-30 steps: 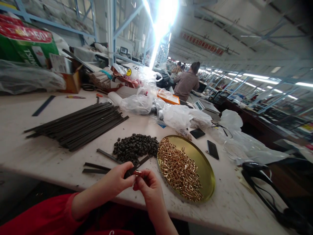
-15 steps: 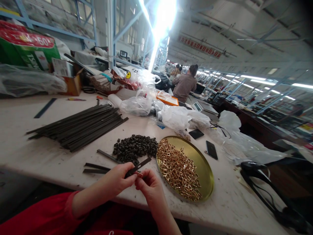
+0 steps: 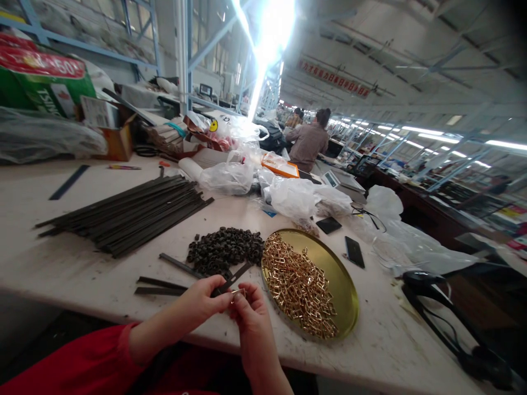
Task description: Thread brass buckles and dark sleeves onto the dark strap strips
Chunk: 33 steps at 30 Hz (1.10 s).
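Note:
Close to the table's front edge, my left hand pinches a dark strap with a slot in it; the rest of the strap is hidden in the fingers. Against it, my right hand holds a small gold buckle between thumb and fingers. Whether the strap passes through the buckle I cannot make out. Just beyond the hands lies a heap of small dark loops. To the right, a round gold tray carries a pile of gold buckles.
A stack of long dark straps lies at the left, with a few loose straps nearer me. Clear plastic bags spread along the back. A phone rests right of the tray. A person is farther off.
My right hand has turned slightly, and the gold buckle now shows more plainly at the fingertips. The left hand keeps its grip on the strap. The view has shifted a little.

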Each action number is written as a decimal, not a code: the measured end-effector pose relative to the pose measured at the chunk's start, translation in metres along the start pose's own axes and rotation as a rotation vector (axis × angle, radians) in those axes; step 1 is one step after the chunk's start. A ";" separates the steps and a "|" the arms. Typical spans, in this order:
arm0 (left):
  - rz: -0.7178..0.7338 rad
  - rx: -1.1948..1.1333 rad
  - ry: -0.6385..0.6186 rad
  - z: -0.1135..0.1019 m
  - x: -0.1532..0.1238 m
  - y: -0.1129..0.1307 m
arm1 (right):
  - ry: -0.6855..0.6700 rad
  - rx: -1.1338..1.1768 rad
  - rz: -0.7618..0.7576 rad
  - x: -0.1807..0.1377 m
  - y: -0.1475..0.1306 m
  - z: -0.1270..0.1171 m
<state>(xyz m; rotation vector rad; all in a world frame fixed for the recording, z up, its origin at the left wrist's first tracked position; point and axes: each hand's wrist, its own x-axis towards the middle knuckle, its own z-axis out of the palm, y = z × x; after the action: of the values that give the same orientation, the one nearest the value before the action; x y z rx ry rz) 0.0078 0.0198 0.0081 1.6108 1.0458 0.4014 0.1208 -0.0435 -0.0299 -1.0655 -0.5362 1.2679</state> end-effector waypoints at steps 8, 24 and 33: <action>-0.064 -0.052 -0.069 -0.006 -0.003 0.000 | -0.050 -0.277 -0.097 0.001 -0.008 -0.008; 0.058 0.089 -0.111 -0.014 -0.009 0.005 | -0.039 -0.167 -0.107 -0.002 -0.014 -0.004; 0.148 0.362 -0.098 -0.029 -0.023 0.001 | 0.145 0.463 0.326 -0.005 -0.024 0.007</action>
<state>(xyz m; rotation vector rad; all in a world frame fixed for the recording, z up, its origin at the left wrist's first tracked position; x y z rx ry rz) -0.0256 0.0195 0.0240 2.0179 0.9660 0.2350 0.1251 -0.0443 -0.0049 -0.8600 0.0518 1.4927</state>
